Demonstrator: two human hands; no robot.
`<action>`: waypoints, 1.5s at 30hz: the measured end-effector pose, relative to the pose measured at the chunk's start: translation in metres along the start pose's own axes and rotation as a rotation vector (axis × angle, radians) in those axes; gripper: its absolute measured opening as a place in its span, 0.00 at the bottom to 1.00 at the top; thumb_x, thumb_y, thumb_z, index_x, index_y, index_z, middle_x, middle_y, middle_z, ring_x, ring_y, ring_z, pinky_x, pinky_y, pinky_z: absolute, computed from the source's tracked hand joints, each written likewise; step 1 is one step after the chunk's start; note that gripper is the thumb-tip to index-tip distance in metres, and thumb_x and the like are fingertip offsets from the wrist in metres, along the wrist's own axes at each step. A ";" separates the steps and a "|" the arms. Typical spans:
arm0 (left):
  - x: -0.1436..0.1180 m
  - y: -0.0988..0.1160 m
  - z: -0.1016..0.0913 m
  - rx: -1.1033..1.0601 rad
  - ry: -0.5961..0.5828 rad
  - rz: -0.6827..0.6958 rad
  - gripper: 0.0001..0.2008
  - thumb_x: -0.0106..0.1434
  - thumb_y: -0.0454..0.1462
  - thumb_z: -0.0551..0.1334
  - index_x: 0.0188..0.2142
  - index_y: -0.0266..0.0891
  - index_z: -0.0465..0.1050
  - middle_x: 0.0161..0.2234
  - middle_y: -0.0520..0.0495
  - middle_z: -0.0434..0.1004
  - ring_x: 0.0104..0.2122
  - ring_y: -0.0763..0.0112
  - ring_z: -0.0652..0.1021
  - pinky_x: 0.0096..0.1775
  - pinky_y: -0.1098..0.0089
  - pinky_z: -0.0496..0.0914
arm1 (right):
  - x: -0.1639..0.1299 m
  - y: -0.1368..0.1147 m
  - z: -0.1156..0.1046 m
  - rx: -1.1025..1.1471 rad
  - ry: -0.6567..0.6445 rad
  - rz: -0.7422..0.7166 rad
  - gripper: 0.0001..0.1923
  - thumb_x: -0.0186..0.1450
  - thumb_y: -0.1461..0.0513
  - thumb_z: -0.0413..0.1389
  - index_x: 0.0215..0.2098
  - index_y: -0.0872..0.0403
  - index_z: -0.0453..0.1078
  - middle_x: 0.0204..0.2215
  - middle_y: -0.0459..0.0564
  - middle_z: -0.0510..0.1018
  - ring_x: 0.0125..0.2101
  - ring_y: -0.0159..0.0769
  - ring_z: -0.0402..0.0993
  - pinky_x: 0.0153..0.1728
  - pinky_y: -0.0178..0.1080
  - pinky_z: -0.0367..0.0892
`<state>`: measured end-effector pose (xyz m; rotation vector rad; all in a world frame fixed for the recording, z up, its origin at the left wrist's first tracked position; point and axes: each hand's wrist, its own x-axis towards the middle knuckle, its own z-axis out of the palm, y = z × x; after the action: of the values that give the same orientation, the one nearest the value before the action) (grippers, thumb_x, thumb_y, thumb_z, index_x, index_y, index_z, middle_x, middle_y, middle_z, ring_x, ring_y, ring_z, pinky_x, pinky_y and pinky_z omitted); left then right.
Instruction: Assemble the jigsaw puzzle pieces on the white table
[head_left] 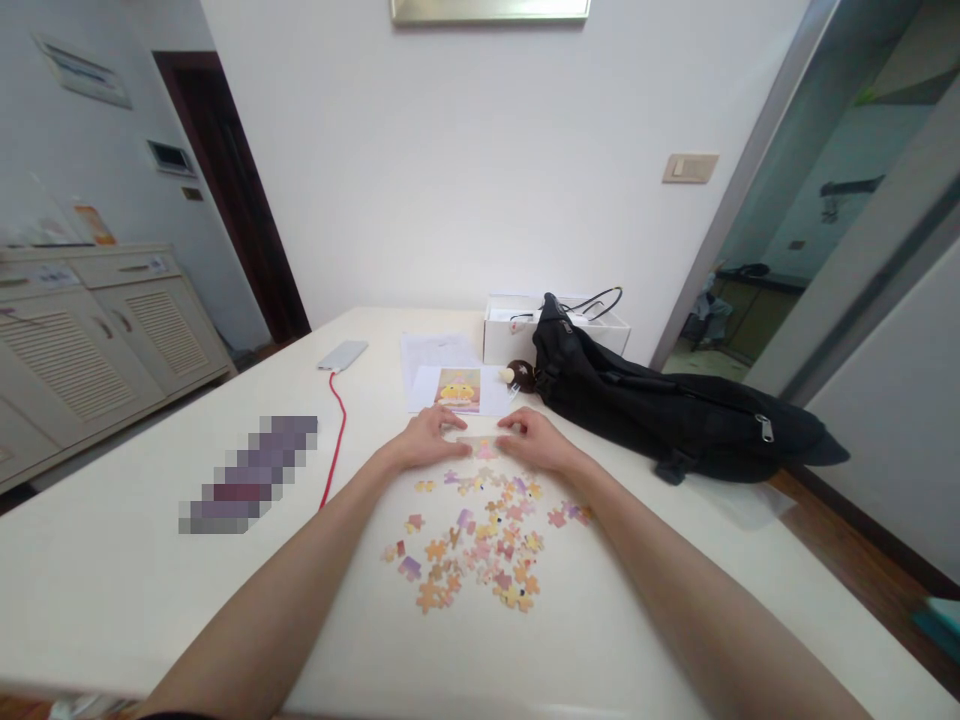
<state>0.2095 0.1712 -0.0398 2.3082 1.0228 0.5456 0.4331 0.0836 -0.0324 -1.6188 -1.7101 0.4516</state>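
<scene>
A small joined strip of jigsaw pieces, pale with a pink figure, lies on the table between my two hands. My left hand is at its left end, thumb and fingers curved about the edge. At the right end, my right hand bends its fingers the same way, with the thumb on the strip. Nearer to me, between my forearms, spread many loose jigsaw pieces in orange, pink, yellow and purple. Just beyond my hands is a sheet with a printed yellow picture.
A black bag lies at the right, before a white box with cords. A brown round trinket rests beside the bag. On the left are a white power bank, its red cable and a blurred-out object.
</scene>
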 end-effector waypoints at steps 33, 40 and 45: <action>0.005 0.012 0.003 0.113 0.076 0.058 0.10 0.55 0.37 0.62 0.37 0.41 0.78 0.43 0.47 0.73 0.47 0.59 0.72 0.55 0.60 0.65 | -0.012 0.010 -0.001 0.046 -0.018 -0.068 0.11 0.59 0.68 0.52 0.36 0.57 0.76 0.36 0.51 0.76 0.33 0.35 0.70 0.37 0.38 0.66; 0.000 0.003 0.004 -0.003 0.225 0.074 0.08 0.57 0.36 0.60 0.35 0.41 0.78 0.41 0.47 0.72 0.44 0.63 0.73 0.52 0.60 0.67 | -0.024 0.010 -0.013 -0.007 -0.070 -0.177 0.13 0.67 0.64 0.51 0.47 0.54 0.72 0.45 0.56 0.74 0.46 0.43 0.70 0.49 0.48 0.66; -0.008 0.009 -0.004 -0.103 0.203 0.081 0.09 0.60 0.37 0.59 0.37 0.42 0.78 0.41 0.48 0.72 0.43 0.65 0.73 0.49 0.63 0.68 | -0.032 0.007 -0.024 -0.019 -0.122 -0.167 0.14 0.70 0.62 0.49 0.51 0.50 0.70 0.49 0.56 0.73 0.50 0.44 0.68 0.51 0.50 0.67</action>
<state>0.2071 0.1612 -0.0322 2.2445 0.9710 0.8595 0.4527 0.0486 -0.0294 -1.4723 -1.9283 0.4606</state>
